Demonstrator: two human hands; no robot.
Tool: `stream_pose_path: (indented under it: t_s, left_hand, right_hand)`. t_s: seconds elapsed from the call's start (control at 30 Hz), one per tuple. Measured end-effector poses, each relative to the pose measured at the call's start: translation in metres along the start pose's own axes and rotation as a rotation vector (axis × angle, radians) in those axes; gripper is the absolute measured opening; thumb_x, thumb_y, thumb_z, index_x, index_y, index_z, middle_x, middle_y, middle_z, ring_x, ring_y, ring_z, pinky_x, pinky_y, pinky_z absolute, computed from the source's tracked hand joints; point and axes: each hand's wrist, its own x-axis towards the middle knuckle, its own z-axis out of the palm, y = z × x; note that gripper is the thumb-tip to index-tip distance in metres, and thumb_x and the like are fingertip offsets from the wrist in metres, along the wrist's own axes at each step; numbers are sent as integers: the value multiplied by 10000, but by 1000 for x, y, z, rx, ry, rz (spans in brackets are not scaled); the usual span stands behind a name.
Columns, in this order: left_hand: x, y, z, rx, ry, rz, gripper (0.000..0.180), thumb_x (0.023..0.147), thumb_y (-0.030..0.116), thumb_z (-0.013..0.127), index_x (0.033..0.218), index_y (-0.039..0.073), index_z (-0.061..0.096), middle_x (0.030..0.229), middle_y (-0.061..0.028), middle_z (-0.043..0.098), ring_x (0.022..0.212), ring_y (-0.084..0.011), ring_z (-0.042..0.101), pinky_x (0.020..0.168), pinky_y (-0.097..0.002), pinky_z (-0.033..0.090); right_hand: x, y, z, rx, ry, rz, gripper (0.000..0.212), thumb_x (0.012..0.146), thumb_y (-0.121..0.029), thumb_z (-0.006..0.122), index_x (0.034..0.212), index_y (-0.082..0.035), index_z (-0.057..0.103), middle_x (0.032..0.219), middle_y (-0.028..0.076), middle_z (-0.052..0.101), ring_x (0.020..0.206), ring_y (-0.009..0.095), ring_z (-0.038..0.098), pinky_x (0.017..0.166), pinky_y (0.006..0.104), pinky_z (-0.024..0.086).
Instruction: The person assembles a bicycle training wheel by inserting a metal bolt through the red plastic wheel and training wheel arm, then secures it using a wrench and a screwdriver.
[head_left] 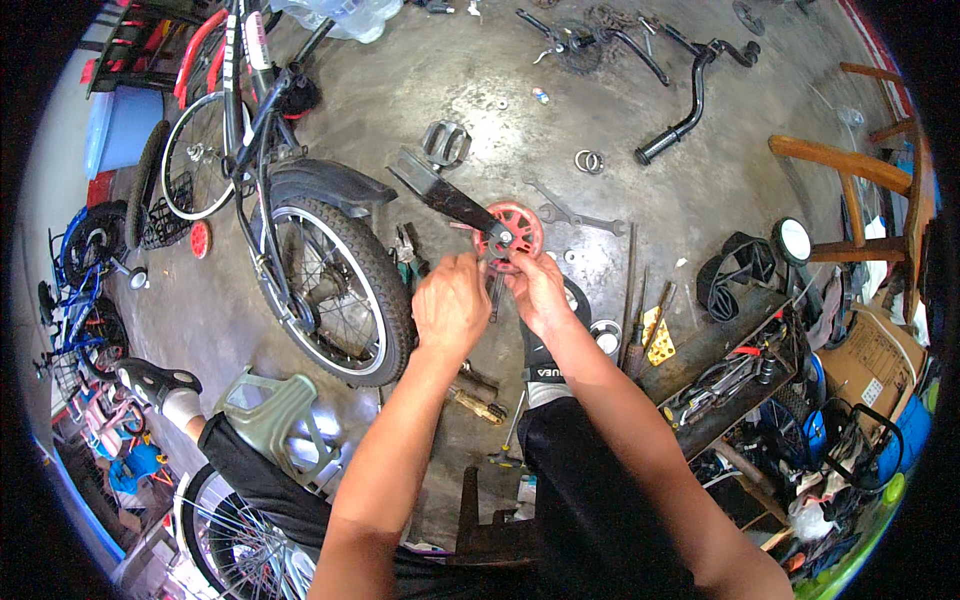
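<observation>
A red training wheel (527,226) with a spoked face and a long black metal bracket (440,192) is held over the floor in front of me. My right hand (538,290) pinches its lower right rim between thumb and fingers. My left hand (450,303) is closed, its fingertips at the wheel's lower left edge; the exact grip is partly hidden behind the knuckles. Just left of my left hand stands a bicycle's front wheel (392,300) with a black tyre. Beyond the training wheel lie a black pedal (446,145) and open-ended spanners (585,219).
Pliers (405,250) lie near the tyre. Screwdrivers (636,345) and a yellow perforated piece (659,336) lie to the right, beside a tool box (730,370). A black handlebar (690,110) is farther off. A wooden chair (850,160) stands right, a green plastic stool (270,415) left.
</observation>
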Motion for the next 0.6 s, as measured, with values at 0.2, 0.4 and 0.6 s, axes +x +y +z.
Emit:
stream_pose_path:
  t_s: [0.2, 0.4, 0.6]
  left_hand:
    - [25, 8, 6, 72, -2, 24, 237, 997, 261, 625, 1089, 67, 725, 969, -217, 720, 876, -432, 724, 754, -529, 579]
    - [37, 10, -9, 256, -28, 135, 207, 964, 274, 664, 1056, 99, 725, 954, -199, 732, 867, -398, 742, 750, -514, 594]
    - [43, 28, -17, 188, -216, -8, 287, 999, 339, 621, 1191, 155, 729, 988, -223, 757, 918, -414, 744, 778, -521, 598]
  right_hand:
    - [-1, -4, 1, 26, -25, -24, 139, 989, -44, 639, 1124, -67, 661, 1084, 69, 741, 986, 184, 703, 893, 360, 531]
    - [-8, -12, 12, 63, -102, -30, 212, 1038, -131, 591, 1225, -44, 640, 1144, 87, 727, 1012, 211, 701, 915, 399, 554]
    - [-3, -12, 2, 126, -124, -54, 268, 1075, -265, 575, 1255, -74, 627, 1141, 48, 720, 992, 171, 669, 841, 378, 502]
